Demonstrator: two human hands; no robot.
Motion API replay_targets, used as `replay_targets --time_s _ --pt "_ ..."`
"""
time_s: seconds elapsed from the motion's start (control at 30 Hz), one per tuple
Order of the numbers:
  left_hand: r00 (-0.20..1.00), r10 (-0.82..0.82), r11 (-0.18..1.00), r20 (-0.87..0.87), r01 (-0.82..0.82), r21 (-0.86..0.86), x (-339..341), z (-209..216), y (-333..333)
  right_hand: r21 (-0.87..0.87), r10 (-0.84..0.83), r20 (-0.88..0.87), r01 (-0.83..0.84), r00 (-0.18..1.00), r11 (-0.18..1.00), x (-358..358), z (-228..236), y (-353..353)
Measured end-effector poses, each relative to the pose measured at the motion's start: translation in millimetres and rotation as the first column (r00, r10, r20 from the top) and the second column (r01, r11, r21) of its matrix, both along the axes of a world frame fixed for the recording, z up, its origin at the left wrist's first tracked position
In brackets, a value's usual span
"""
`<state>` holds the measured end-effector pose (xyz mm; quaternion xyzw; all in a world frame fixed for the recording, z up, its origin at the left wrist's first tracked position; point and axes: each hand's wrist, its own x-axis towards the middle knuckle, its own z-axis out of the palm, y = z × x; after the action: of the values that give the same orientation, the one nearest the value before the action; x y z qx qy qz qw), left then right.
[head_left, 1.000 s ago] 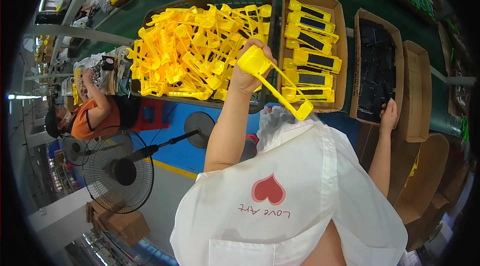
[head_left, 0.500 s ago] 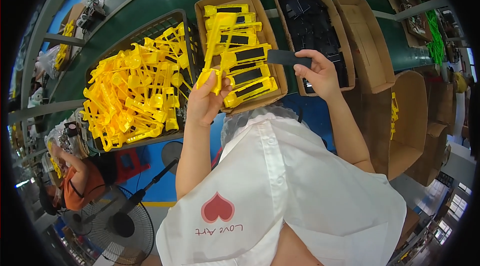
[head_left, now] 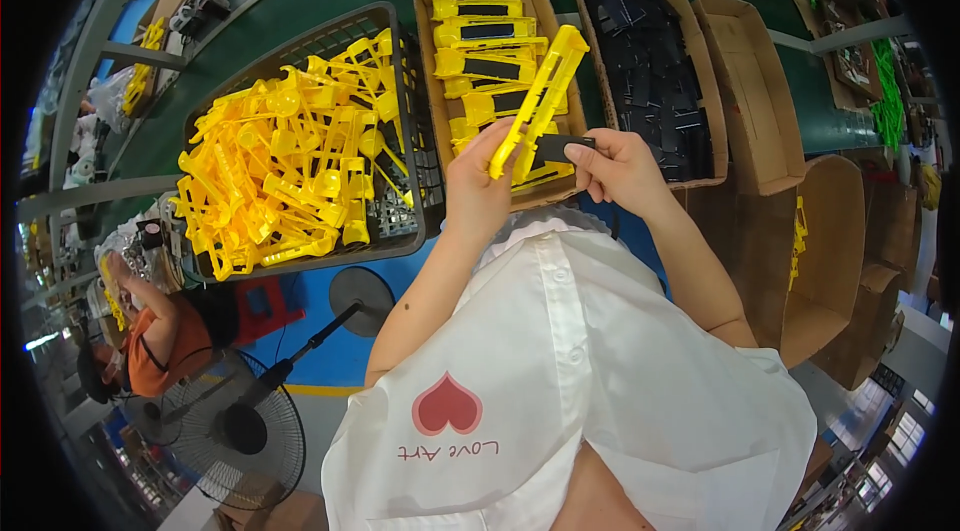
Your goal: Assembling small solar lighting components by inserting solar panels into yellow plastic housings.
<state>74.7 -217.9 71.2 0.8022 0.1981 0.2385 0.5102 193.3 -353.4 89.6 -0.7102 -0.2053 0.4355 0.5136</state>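
Observation:
My left hand [head_left: 480,181] is closed on a long yellow plastic frame [head_left: 545,96], which it holds up at a tilt over the near end of a cardboard tray. In my right hand [head_left: 618,169], thumb and fingers pinch a flat black strip [head_left: 562,147]. The strip's left end meets the lower part of the yellow frame; whether it sits inside cannot be made out. Beneath, the cardboard tray [head_left: 430,61] holds several yellow frames with black strips in them [head_left: 497,29]. To the right, a cardboard box [head_left: 716,121] is filled with loose black strips [head_left: 645,71].
A dark plastic basket [head_left: 400,246] heaped with yellow frames [head_left: 290,151] stands on the left. An open cardboard box [head_left: 750,81] lies right of the strips, with larger cartons [head_left: 825,251] below it. A standing fan [head_left: 245,426] and a person in orange [head_left: 165,346] are at lower left.
My left hand has moved right with the yellow frame, which now leans to the right. My right hand has brought the black strip down against the frame.

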Motion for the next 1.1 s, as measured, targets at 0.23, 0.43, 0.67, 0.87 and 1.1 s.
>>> replay_targets --time_s 0.23,0.43,0.67,0.87,1.1 --pt "0.965 0.126 0.941 0.229 -0.189 0.282 1.9 18.5 -21.1 0.282 -0.179 -0.098 0.2 0.979 0.938 -35.1 -11.2 16.0" --pt "0.974 0.156 0.952 0.163 -0.192 0.238 -0.1 14.4 -16.0 0.258 -0.174 -0.154 0.209 0.973 0.943 -32.3 -7.2 19.8" --pt "0.992 0.02 0.897 0.123 -0.072 0.436 -6.5 7.1 -14.7 0.215 -0.253 -0.204 0.295 0.946 0.931 -23.3 -14.1 18.4" --pt "0.984 0.164 0.984 -0.073 -0.168 -0.063 -36.5 30.9 37.8 0.137 -0.056 -0.079 0.067 0.995 0.988 -2.5 3.8 3.7" --pt "0.926 -0.258 0.769 -0.277 0.024 -0.639 -49.5 8.3 56.7 -0.094 0.239 -0.005 -0.239 0.971 0.966 -2.8 28.6 13.8"
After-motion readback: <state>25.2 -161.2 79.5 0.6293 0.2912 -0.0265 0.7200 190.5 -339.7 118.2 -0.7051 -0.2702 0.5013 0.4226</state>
